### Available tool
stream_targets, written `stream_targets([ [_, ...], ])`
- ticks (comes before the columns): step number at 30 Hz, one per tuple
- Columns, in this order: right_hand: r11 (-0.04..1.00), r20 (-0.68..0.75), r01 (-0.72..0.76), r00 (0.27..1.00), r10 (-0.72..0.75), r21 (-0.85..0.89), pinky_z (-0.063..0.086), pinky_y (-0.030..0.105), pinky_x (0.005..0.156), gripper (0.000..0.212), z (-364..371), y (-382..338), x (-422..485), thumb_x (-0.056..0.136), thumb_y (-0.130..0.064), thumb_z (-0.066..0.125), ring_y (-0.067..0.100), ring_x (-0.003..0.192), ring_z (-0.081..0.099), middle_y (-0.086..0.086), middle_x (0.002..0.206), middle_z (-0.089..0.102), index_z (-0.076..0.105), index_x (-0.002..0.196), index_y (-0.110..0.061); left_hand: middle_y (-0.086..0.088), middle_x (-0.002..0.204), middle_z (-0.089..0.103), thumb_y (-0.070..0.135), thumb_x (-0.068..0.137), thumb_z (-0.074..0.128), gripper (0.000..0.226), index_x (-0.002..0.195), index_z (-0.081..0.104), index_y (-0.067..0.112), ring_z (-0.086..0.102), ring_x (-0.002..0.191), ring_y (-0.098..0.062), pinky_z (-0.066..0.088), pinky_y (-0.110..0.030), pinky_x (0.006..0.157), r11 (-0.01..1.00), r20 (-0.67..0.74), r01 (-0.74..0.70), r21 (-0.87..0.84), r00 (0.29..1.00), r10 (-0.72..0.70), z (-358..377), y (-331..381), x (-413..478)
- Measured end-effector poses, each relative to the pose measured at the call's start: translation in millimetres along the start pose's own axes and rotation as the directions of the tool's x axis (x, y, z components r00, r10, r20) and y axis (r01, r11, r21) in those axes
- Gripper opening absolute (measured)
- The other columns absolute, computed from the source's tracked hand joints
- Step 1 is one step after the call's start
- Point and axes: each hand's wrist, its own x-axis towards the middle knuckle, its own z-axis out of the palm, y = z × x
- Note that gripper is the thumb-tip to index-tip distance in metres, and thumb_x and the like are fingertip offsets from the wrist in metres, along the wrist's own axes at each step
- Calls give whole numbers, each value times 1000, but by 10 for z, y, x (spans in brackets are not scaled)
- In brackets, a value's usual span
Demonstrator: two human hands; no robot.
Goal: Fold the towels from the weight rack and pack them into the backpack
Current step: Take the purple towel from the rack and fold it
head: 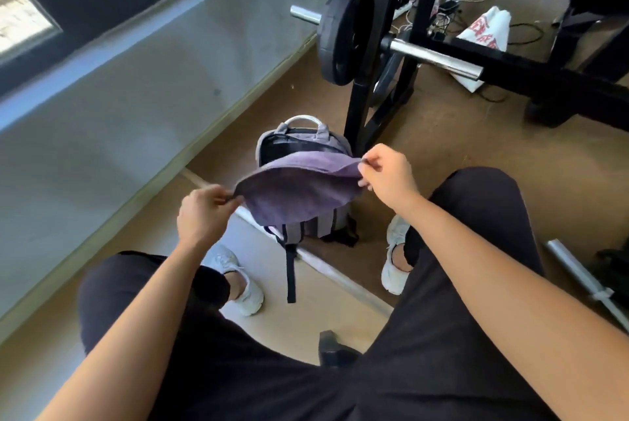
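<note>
Gym floor: your left hand (204, 213) and right hand (391, 172) fingers (369, 165) pinch purple towel (299, 192) corners, stretched 8-to-2 o'clock; backpack (299, 145) behind, 12 o'clock.

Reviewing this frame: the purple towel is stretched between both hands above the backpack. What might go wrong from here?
1. The left hand and right hand only pinch the purple towel at opposite edges; a slip would likely drop it onto the floor.
2. The towel covers much of the backpack, so its opening is hard to judge; pushing the towel in blind may undo the fold or tip the bag.
</note>
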Motion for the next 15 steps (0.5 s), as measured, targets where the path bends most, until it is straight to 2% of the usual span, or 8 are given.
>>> stream_targets([
  [1,998,87,-36,995,41,-57,49,24,64,6,25,77,-26,95,-10,64,3,58,65,-2,70,65,60,90,-12,3,74,68,32,87,78,16,78,71,22,66,78,-28,42,-31,66,997,65,64,40,996,-66,46,-89,-40],
  [2,993,115,-50,991,62,-106,44,22,63,9,33,151,-40,94,-10,65,3,55,61,-3,66,61,59,88,-13,2,73,67,30,89,77,15,78,70,21,66,81,-30,41,-32,67,993,63,121,5,991,-121,73,-160,-73],
  [4,989,76,-49,995,60,-139,38,19,60,11,16,213,-38,94,-13,66,1,62,54,-7,68,56,59,87,-16,0,78,68,22,91,75,10,85,70,16,66,84,-29,43,-33,72,960,-14,194,-204,979,-201,96,-215,-105],
  [7,991,49,-42,998,48,-129,34,15,58,10,16,217,-35,95,-15,65,0,67,51,-11,71,55,57,89,-17,6,73,63,15,94,72,12,84,65,12,57,74,-20,43,-31,71,924,-66,135,-357,983,-169,121,-117,-124],
  [10,992,32,-86,996,89,-92,36,16,58,10,56,250,-48,94,-15,66,2,67,52,-10,71,57,59,87,-17,4,70,59,12,95,71,17,81,61,8,52,66,-12,43,-23,65,876,-91,121,-467,979,-183,112,-64,-127],
  [15,991,-42,-135,990,134,-13,40,22,59,9,81,255,-16,94,-14,66,17,72,57,2,77,62,60,86,-14,-4,69,45,22,96,71,39,75,50,-3,39,66,-15,35,-32,62,860,-74,133,-493,978,-193,129,-84,-121],
])
